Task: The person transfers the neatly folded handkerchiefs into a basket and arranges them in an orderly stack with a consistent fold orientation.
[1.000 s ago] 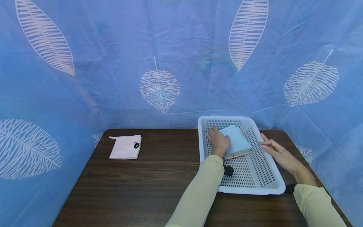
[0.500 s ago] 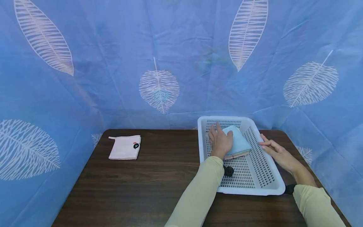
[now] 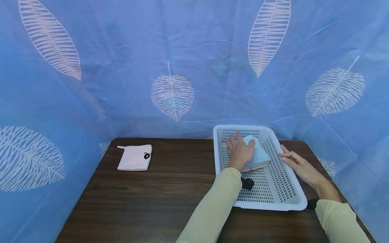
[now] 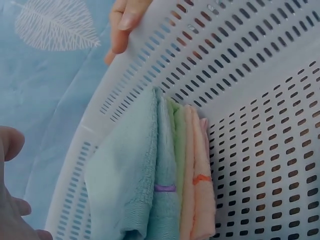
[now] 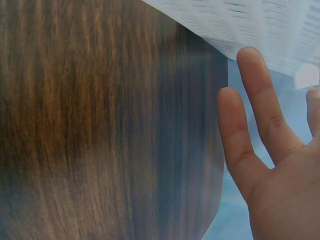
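Observation:
In the white basket (image 3: 259,205), folded towels lie in a stack, with a light blue towel (image 3: 259,156) on top. The left wrist view shows several layers: the light blue towel (image 4: 122,175), a blue one with a purple band, a green one (image 4: 178,132) and a peach one (image 4: 201,210). My left hand (image 3: 240,152) is over the left side of the stack, fingers spread, partly hiding it. In its wrist view the left hand (image 4: 15,200) grips nothing. My right hand (image 3: 301,168) touches the basket's right rim with extended fingers; its wrist view shows the right hand (image 5: 285,165) with straight fingers.
A folded white cloth (image 3: 134,158) with a hanging loop and a black motif lies at the back left of the dark wooden table (image 3: 136,206). A blue curtain (image 3: 200,67) with white leaf prints surrounds the table. The basket stands near the table's back right.
My left hand has shifted slightly right and its fingers have spread. The right hand stays at the rim, and the towels and basket show no clear movement.

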A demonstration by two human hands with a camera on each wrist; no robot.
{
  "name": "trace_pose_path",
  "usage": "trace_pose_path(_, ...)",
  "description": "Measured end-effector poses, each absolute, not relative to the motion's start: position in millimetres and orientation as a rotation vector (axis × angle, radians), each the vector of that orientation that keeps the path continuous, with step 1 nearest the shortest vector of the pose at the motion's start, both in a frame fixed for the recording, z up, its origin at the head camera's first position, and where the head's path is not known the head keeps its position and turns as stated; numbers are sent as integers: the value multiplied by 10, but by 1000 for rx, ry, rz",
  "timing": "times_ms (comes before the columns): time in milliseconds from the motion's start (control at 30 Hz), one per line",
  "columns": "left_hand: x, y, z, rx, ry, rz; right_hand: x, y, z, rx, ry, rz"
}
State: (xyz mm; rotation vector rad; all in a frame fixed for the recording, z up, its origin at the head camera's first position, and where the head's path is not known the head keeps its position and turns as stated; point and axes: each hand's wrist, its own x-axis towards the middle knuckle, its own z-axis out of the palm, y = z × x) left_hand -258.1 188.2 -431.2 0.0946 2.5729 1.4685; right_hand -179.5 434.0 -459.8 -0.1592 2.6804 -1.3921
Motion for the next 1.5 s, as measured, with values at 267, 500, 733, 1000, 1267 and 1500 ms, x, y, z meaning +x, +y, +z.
trace_pose_path(267, -2539, 1895, -4278, 176, 2659, 1281, -1796, 4344, -4615, -145, 2679, -1409)
trace_pose_path(500, -2553, 1866, -4273, 218, 2811, 1119, -1817, 4345, -4614, -134, 2675, -1410)
trace_pose_path(733, -2547, 1803, -4213, 327, 2872, 1033, -1813, 4349, -4616, -163, 2676, -1416)
trace_pose_path(1000, -2578, 1742, -4126, 497, 2950, 811, -1814, 4382, -4612, -176, 2680, -1389)
trace_pose_path(1267, -2519, 1637, -4006, 594, 2972, 730, -1826, 4400, -4636, -184, 2675, -1390)
trace_pose_path(1500, -2497, 1539, -3935, 640, 2983, 605, -1821, 4394, -4640, -189, 2670, -1398)
